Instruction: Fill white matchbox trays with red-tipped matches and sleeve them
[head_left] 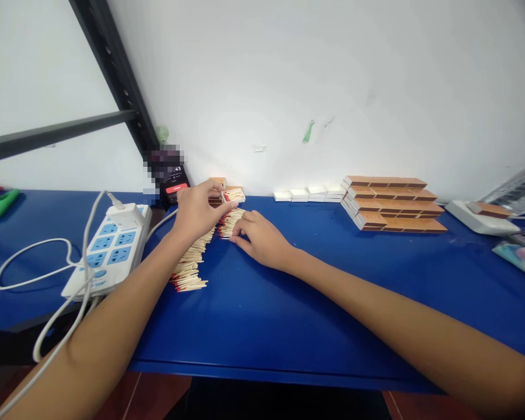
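Note:
A small white matchbox tray (pixel 240 193) filled with matches sits toward the wall side of the blue table. My left hand (pixel 198 207) reaches to it, thumb along its near side and fingers curled at its left end. Just in front, my right hand (pixel 262 238) is closed, its fingertips against the right edge of a small heap of red-tipped matches (pixel 228 224). Whatever is between those fingertips is hidden. A longer row of loose matches (pixel 190 271) runs toward me under my left wrist. Brown matchboxes (pixel 217 181) stand behind my left hand.
White trays (pixel 308 193) line the wall, beside a stepped stack of brown matchboxes (pixel 394 207). A power strip (pixel 114 248) with white cables lies left, near my forearm. A phone (pixel 175 181) leans by the black rack post (pixel 122 87). A white device (pixel 479 219) is at right.

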`<state>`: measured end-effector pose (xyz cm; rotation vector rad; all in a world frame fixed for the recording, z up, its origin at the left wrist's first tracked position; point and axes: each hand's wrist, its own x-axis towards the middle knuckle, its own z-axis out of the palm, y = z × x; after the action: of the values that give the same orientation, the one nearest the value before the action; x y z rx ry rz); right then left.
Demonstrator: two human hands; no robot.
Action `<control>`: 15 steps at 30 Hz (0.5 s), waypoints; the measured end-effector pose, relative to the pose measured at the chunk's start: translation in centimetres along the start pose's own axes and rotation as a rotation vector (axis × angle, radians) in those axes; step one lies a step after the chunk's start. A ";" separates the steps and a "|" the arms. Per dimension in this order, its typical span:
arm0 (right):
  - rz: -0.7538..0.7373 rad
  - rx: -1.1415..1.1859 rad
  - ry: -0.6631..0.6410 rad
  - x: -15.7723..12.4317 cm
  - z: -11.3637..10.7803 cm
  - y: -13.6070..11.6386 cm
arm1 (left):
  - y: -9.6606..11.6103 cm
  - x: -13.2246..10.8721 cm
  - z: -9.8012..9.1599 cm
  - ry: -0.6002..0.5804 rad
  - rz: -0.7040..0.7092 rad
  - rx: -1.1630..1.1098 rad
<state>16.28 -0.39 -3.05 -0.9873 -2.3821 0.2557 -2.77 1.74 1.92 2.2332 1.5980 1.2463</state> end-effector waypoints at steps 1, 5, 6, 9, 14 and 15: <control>0.006 0.004 0.004 0.0 0.0 0.0 | 0.0 0.0 0.0 -0.001 0.003 0.003; 0.009 0.012 0.002 -0.1 0.0 0.0 | 0.0 -0.1 0.1 -0.001 0.008 0.014; 0.013 0.013 -0.005 0.0 0.0 0.0 | -0.1 -0.1 0.1 -0.002 0.006 0.013; 0.040 0.004 -0.044 0.2 0.0 0.0 | -0.2 0.0 0.0 -0.008 -0.007 0.019; 0.045 -0.024 -0.090 -0.3 -0.9 1.0 | -0.5 0.2 -0.1 -0.070 0.020 0.105; 0.046 -0.023 -0.069 -0.4 -1.3 1.3 | -0.5 0.2 0.0 -0.088 0.026 0.131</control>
<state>18.01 0.15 -2.59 -1.0612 -2.4309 0.2844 -3.17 2.13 1.77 2.3579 1.6681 1.0619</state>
